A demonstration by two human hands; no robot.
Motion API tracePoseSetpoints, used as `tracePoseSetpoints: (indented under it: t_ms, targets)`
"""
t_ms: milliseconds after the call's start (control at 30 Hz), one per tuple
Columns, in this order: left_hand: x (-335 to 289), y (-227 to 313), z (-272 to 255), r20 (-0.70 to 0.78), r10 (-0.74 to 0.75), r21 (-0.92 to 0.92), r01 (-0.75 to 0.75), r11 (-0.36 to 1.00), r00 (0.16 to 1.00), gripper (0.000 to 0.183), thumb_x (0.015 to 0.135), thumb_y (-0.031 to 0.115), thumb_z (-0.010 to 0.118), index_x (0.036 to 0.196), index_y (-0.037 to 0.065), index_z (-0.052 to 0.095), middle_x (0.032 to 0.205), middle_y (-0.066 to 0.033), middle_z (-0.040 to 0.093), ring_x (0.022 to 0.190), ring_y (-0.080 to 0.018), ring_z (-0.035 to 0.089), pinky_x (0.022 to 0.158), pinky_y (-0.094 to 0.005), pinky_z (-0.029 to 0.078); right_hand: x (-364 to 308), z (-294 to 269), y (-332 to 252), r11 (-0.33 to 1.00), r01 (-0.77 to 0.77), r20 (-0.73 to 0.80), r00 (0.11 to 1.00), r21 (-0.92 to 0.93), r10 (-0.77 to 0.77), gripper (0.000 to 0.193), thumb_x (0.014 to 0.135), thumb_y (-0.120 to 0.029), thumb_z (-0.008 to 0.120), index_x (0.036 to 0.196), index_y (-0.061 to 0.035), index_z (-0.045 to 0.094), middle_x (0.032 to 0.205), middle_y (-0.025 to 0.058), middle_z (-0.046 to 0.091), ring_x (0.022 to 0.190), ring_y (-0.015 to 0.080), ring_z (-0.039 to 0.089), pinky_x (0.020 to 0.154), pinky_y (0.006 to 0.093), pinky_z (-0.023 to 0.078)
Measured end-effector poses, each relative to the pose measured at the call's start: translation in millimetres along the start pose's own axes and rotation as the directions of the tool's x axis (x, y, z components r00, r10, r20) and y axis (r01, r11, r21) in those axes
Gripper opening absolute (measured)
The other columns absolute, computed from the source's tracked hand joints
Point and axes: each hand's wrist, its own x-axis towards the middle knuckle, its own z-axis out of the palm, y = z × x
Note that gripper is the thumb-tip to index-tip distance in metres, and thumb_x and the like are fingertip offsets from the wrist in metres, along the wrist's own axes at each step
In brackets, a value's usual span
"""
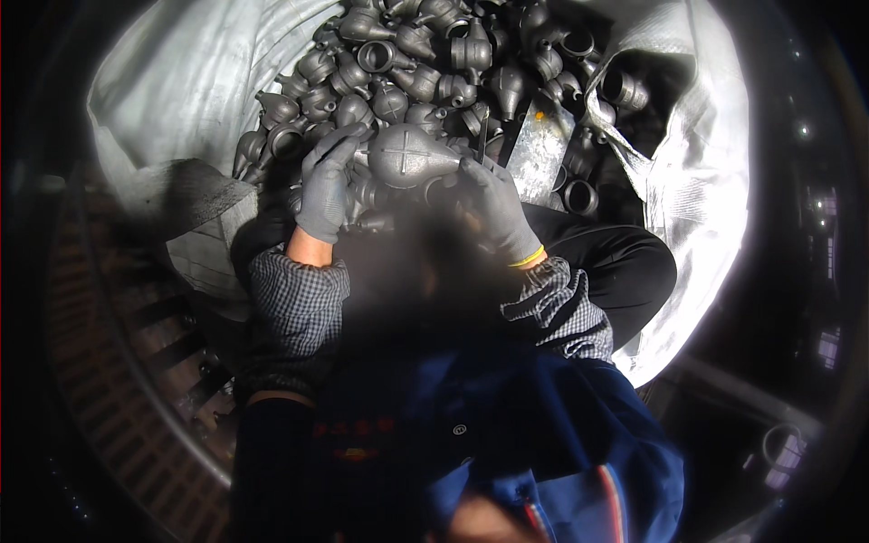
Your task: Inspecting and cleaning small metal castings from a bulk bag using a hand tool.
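Note:
A grey metal casting (405, 161), bulb-shaped with a raised cross on its face, lies sideways between my hands. My left hand (326, 185), in a light grey glove, is closed on its left end. My right hand (500, 206), gloved alike with a yellow cuff edge, has its fingers at the narrow right end. A thin dark metal tool (484, 131) sticks up from the right grip; its kind is hard to tell. Beside the right hand leans a flat, scuffed metal plate (543, 156) with an orange spot. Blur below the casting hides part of the right fingers.
Beyond my hands, many similar grey castings (389, 100) are heaped inside a large white woven bulk bag (711, 172). Its walls rise on both sides, with a loose fold at the right. My bent knee (634, 262) is at the right; slatted brown flooring (118, 389) lies lower left.

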Motion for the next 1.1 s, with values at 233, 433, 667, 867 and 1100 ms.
tracePoseSetpoints:
  t_ms: [233,433,667,867,1100]
  targets:
    - [3,3,-6,0.07,-0.012,-0.038,0.015,0.999,0.997,0.023,0.087,0.005,0.054,0.108,0.001,0.062,0.091,-0.0061,0.065,0.065,-0.007,0.055,0.057,-0.0188,0.044,-6,4,-5,0.958,-0.262,-0.046,0.962,0.118,0.269,0.03,0.092,-0.033,0.053,0.09,-0.0035,0.058,0.066,0.0025,0.059,0.043,0.0062,0.043,0.039,0.0181,0.032]
    - [8,4,-10,0.071,-0.063,0.117,0.055,0.992,0.995,0.022,0.086,0.003,0.056,0.107,0.004,0.063,0.077,-0.0025,0.062,0.061,-0.0041,0.051,0.053,-0.0176,0.039,-4,-17,17,0.606,0.579,0.375,0.815,-0.545,-0.442,0.058,0.077,-0.004,0.062,0.128,-0.0052,0.035,0.07,0.0061,0.053,0.054,0.0213,0.055,0.05,0.0321,0.047]
    - [10,0,-6,0.029,0.103,0.347,-0.107,0.932,0.994,0.02,0.089,0.011,0.058,0.105,0.001,0.063,0.085,-0.0005,0.063,0.067,-0.0052,0.053,0.061,-0.0192,0.042,-6,3,11,0.946,-0.292,-0.034,0.956,-0.144,0.29,0.051,0.091,-0.051,0.047,0.078,-0.0039,0.062,0.054,0.0035,0.056,0.038,0.0075,0.042,0.035,0.0199,0.03]
    - [7,4,3,0.011,0.169,0.377,-0.161,0.912,0.986,0.013,0.086,0.007,0.06,0.096,-0.001,0.065,0.088,-0.0042,0.063,0.081,-0.0111,0.059,0.073,-0.0234,0.045,-3,-13,79,0.883,-0.43,0.16,0.9,0.185,0.405,0.066,0.089,-0.061,0.039,0.079,-0.0007,0.062,0.05,0.0045,0.05,0.036,0.0105,0.039,0.034,0.0234,0.028]
    - [-20,38,-8,0.006,0.169,0.311,-0.162,0.936,0.986,0.013,0.085,0.006,0.061,0.097,0.002,0.065,0.088,-0.0023,0.063,0.081,-0.0096,0.058,0.074,-0.0221,0.045,-18,5,46,0.917,-0.395,0.241,0.886,-0.057,0.396,0.069,0.09,-0.062,0.034,0.09,0.0018,0.06,0.053,0.0037,0.048,0.039,0.0098,0.036,0.038,0.0222,0.027]
